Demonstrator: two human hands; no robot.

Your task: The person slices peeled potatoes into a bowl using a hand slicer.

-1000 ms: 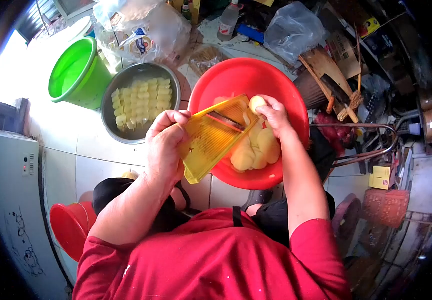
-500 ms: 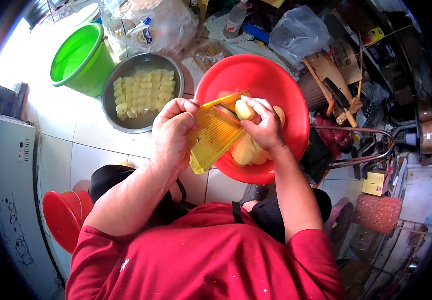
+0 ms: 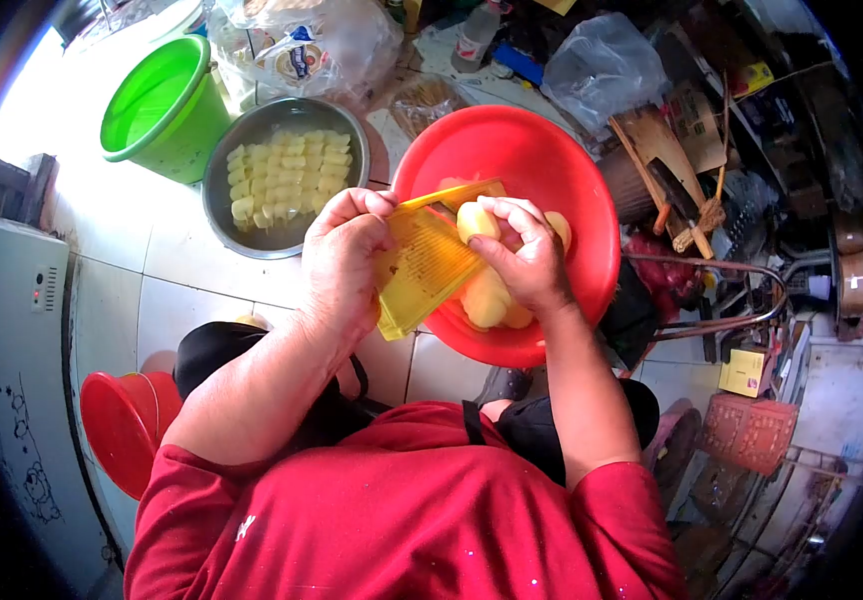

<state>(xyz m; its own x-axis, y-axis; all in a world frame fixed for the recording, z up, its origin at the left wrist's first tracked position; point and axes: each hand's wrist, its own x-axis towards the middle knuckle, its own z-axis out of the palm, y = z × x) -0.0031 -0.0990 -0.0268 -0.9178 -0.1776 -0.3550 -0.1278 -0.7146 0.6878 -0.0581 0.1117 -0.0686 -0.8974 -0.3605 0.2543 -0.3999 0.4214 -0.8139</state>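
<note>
My left hand (image 3: 344, 255) is closed around the edge of a yellow plastic mandoline slicer (image 3: 424, 262), which is tilted over the left side of a red basin (image 3: 572, 300). Its face is ribbed, with a blade slot near the upper end. In my right hand (image 3: 529, 258) is a peeled potato (image 3: 476, 221), gripped between fingers and thumb right at the slicer's blade end. Whether it touches the blade I cannot tell. More peeled potatoes (image 3: 485, 298) lie in the basin beneath my hands, partly hidden.
A metal bowl (image 3: 220, 215) holds rows of pale pieces, beside a green bucket (image 3: 207, 130). Plastic bags (image 3: 607, 70) and a bottle (image 3: 475, 38) lie beyond the basin. A metal-framed chair or rack (image 3: 752, 268) is at right, a red bucket (image 3: 117, 430) at lower left.
My right hand has drawn the potato slightly to the left, and the potato has turned a little in the fingers. The left hand and slicer stay almost in place.
</note>
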